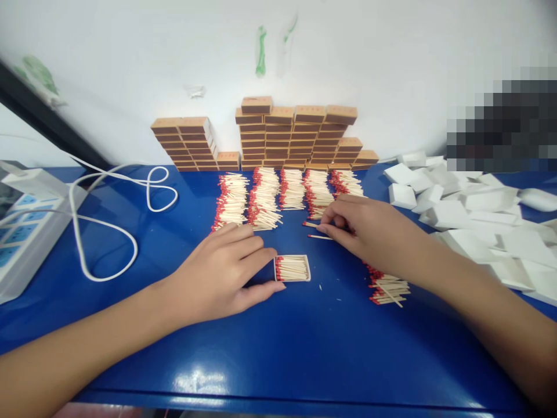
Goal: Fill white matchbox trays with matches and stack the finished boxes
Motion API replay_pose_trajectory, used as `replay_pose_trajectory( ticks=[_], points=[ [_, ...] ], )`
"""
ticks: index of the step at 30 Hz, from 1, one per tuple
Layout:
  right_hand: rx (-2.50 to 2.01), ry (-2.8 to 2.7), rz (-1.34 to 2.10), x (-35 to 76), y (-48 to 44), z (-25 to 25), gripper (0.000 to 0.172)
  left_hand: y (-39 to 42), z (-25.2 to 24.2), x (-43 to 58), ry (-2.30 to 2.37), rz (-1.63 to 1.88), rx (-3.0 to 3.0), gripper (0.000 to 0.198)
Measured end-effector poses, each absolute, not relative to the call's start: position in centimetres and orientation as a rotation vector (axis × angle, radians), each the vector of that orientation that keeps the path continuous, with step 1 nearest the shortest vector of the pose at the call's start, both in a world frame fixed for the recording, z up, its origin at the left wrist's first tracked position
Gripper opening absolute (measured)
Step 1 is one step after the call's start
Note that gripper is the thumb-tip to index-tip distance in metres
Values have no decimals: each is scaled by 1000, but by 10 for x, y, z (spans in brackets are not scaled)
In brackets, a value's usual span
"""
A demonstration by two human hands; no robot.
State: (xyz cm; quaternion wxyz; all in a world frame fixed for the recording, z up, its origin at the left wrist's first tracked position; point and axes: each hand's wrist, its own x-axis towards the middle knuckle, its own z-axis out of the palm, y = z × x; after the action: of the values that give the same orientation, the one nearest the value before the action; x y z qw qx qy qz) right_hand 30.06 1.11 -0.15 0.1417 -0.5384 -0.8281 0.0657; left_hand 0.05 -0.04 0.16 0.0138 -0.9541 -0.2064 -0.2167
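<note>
The right hand (365,226), back upward and fingers curled, pinches a match (310,224) between thumb and index finger, its long axis running left to right and red head pointing left; a second match (317,237), similarly aligned, lies at the thumb. The left hand (226,270), back upward, has its thumb and index finger closed about the left end of a filled tray (292,268), mid-tabletop (300,342), long axis left to right. Beyond lie match heaps (264,197), then stacked boxes (278,136).
</note>
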Motion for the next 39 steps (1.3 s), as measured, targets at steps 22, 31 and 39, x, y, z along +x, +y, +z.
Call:
replay_pose_trajectory(
  ticks=[22, 31, 39],
  points=[
    [-1529, -2497, 340, 304, 3, 11, 24, 0, 1, 0, -637, -679, -2976, 32],
    [-1659, -2564, 290, 296, 1, 15, 23, 0, 1, 1, -630, -680, -2970, 32],
    [-1638, -2615, 197, 292, -3, 11, 16, 0, 1, 0, -635, -676, -2962, 31]
  ],
)
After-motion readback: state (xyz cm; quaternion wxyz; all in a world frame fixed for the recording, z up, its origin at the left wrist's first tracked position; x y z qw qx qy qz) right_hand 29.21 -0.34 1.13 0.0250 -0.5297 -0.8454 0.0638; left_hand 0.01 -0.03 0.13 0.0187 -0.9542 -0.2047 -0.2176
